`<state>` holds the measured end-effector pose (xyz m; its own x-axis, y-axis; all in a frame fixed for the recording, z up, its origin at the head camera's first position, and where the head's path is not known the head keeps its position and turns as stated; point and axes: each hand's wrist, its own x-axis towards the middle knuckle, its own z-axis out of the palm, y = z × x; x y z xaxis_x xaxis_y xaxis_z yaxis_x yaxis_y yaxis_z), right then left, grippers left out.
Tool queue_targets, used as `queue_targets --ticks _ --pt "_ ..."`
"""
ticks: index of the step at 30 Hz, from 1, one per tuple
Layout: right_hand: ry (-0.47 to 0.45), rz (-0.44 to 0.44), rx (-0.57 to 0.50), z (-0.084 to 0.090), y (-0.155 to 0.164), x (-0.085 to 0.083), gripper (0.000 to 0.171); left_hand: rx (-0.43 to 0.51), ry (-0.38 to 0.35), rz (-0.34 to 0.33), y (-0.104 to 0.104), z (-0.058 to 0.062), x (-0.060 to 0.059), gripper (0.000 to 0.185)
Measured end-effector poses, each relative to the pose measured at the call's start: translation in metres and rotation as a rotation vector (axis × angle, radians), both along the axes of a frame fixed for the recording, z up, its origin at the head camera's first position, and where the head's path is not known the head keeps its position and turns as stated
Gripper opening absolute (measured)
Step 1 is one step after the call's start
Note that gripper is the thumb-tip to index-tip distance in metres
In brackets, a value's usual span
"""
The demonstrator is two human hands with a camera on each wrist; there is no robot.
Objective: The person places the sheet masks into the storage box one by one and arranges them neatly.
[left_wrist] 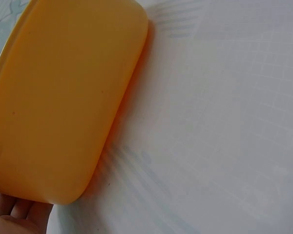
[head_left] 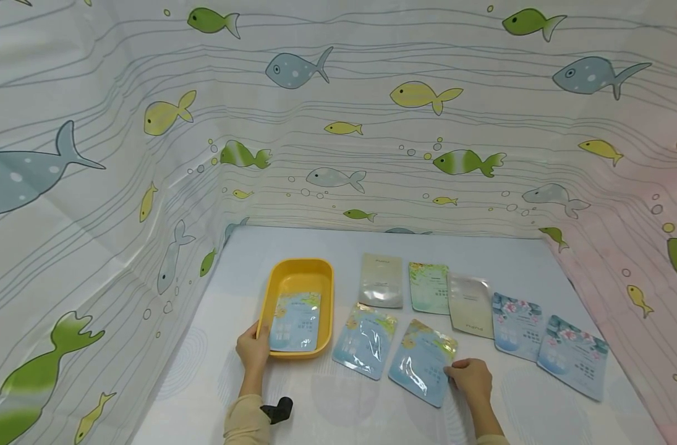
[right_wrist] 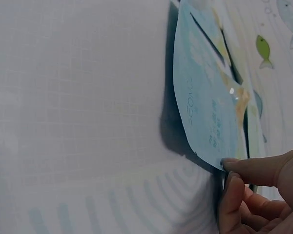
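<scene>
A yellow plastic tray [head_left: 329, 309] stands on the left side of the table, with a blue sheet mask packet [head_left: 295, 321] lying in it. My left hand [head_left: 253, 349] holds the tray by its near left corner, thumb over the rim. In the left wrist view the curled fingers [left_wrist: 22, 209] sit against the outer wall of the tray [left_wrist: 63, 97]. Between thumb and forefinger, my right hand [head_left: 474, 380] pinches the right edge of another blue mask packet [head_left: 424, 361]. The right wrist view shows that packet [right_wrist: 205, 97] bent, its pinched edge off the table.
Left of the pinched packet lies a similar blue packet [head_left: 365, 341]. Farther back are two beige-silver packets [head_left: 381, 281] and a green one [head_left: 429, 288]. Two flowered blue packets [head_left: 573, 355] lie at the right. A fish-patterned curtain [head_left: 383, 185] encloses the table's back and sides.
</scene>
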<state>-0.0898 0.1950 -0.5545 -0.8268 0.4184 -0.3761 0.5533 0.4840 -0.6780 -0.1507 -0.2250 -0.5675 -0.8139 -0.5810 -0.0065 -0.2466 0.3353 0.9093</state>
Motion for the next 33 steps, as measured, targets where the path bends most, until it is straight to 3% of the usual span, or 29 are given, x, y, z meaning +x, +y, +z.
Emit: queue_targets --ticks 5,14,19,26,33 --pt "-0.025 -0.072 -0.173 -0.003 0.003 -0.001 0.027 -0.008 0.012 0.005 0.000 -0.001 0.000 0.031" --pt "-0.001 -0.003 -0.334 0.000 0.009 -0.001 0.033 -0.005 0.015 0.011 0.000 0.000 0.000 0.030" --pt "-0.002 0.006 -0.391 0.006 0.011 -0.002 0.033 -0.009 0.025 0.014 0.001 0.001 0.000 0.030" --pt "0.088 -0.018 -0.468 0.015 0.013 -0.002 0.032 -0.012 0.021 0.019 0.001 0.001 0.000 0.030" --pt "0.141 -0.003 -0.474 0.028 0.013 -0.005 0.033 0.001 0.005 0.019 0.001 0.000 0.000 0.031"
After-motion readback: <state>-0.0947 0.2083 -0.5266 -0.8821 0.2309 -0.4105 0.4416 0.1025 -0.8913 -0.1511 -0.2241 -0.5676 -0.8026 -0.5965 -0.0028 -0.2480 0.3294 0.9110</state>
